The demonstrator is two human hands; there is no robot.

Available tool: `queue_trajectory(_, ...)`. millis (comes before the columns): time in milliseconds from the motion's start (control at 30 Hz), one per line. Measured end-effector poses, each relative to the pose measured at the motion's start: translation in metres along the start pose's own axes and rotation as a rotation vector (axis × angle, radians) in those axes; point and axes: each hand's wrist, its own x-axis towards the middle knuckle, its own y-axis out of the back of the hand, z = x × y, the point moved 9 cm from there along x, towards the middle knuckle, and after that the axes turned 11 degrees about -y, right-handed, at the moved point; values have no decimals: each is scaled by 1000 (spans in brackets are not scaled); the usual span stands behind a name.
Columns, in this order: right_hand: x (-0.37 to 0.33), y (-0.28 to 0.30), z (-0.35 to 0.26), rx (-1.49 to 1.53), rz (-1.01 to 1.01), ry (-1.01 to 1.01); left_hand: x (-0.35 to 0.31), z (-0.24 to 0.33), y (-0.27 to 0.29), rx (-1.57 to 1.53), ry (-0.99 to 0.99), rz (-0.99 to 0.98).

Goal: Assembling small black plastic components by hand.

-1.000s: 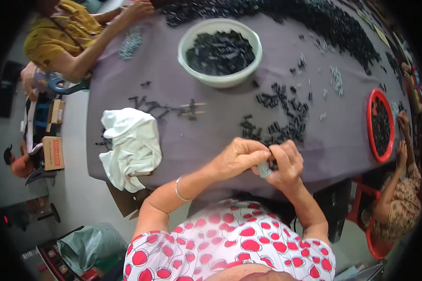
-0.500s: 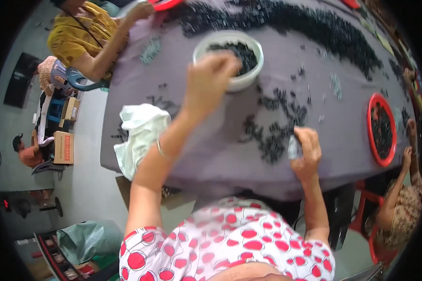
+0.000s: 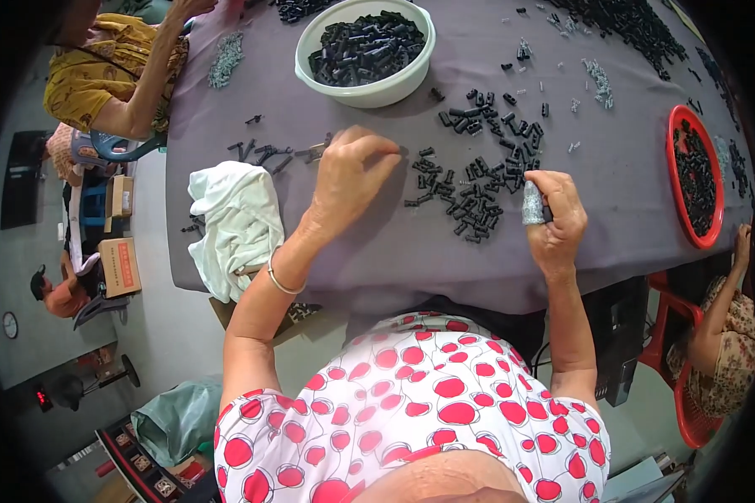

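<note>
Surface (image 3: 394, 243): matt purple-grey cloth cover. Small parts (image 3: 478, 180): black matt plastic; bowl (image 3: 369, 88): smooth pale plastic. Rag (image 3: 239, 222): white crumpled cloth.

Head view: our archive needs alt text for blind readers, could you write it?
Seen from above, a person's left hand hovers, fingers curled, over a purple table near scattered small black parts, while the right hand pinches a small grey piece. A white bowl of black parts sits beyond, a white cloth to the left.

1. Left hand (image 3: 348, 172): arm extended forward, wrist slightly bent, fingers curled downward, thumb and fingertips pinched together.
2. Right hand (image 3: 555, 220): forearm upright, fingers loosely closed, index fingertip covered by grey sleeve.
</note>
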Motion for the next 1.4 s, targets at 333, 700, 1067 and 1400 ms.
queue_trajectory(333, 0, 1, 3, 65, 25, -94, 30, -6, -41, -234, 201, -311)
queue_trajectory(700, 50, 52, 57, -210, -27, -223, 32, 4, -42, -476, 235, -203)
queue_trajectory(1067, 72, 30, 68, -364, -282, -180, 0, 2, -57, -1441, 632, -68)
queue_trajectory(1400, 35, 2, -24, -49, -361, -78, -13, 16, -74, -1741, 720, -117)
